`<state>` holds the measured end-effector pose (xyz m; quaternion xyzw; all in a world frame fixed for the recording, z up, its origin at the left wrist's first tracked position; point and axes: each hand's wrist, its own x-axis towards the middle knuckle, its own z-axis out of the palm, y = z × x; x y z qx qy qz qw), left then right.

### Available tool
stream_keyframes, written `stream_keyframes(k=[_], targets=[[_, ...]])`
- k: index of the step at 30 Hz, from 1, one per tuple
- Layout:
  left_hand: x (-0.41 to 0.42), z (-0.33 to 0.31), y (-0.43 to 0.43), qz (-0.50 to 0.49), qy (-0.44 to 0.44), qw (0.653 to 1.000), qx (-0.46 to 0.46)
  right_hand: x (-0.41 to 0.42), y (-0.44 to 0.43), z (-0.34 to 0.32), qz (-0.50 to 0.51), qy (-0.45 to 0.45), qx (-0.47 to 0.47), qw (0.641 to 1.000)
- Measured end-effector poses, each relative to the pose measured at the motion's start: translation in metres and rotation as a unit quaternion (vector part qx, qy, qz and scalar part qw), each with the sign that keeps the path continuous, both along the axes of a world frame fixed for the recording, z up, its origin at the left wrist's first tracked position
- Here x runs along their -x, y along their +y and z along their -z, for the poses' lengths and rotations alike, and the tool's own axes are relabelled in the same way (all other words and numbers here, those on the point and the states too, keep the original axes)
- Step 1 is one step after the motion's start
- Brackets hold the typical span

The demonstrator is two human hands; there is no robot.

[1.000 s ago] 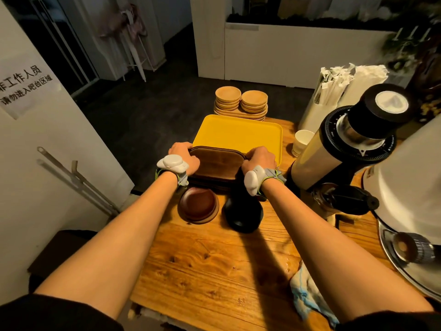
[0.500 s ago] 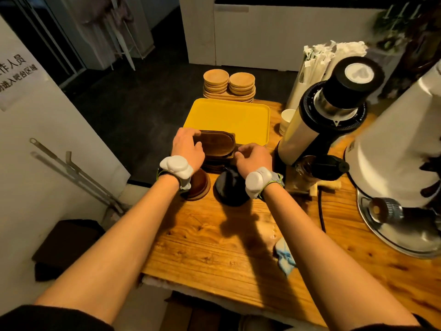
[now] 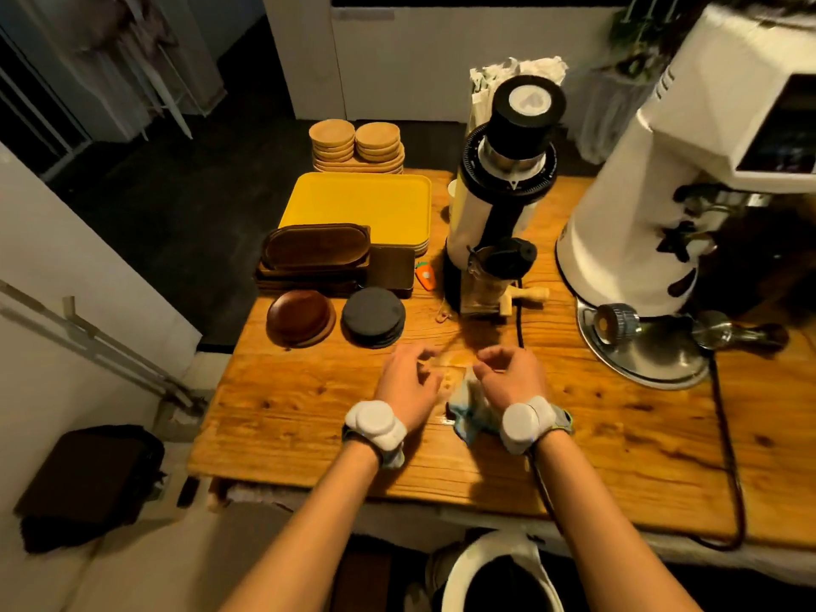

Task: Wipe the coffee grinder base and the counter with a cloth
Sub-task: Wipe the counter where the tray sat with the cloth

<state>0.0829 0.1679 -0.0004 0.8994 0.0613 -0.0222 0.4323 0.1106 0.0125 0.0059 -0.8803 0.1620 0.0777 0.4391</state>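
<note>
While the cloth lies bunched under the half-curled, empty right hand, the grinder base sits at twelve o'clock.

A crumpled pale-blue-and-white cloth lies low in the centre of the frame on the warm-toned wooden plank counter. Above it, at upper centre, the white-and-black cylindrical coffee grinder stands upright, its dark base resting on the wood.

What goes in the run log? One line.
left hand: open, empty | right hand: over cloth | counter: unwiped
</note>
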Motion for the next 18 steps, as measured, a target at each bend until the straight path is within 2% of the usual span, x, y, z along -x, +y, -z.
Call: stream_keyframes(k=[4,7,18], targets=[[0.021,0.013,-0.033,0.019,0.04,0.999,0.003,0.023,-0.027,0.006,0.011,0.013,0.025,1.0],[0.031,0.017,-0.048,0.023,0.049,0.998,-0.036,0.033,-0.038,0.006,-0.02,0.026,0.029,0.999],[0.043,0.005,-0.05,-0.044,0.049,0.997,-0.037,0.049,-0.039,0.001,-0.07,0.018,0.024,0.997]])
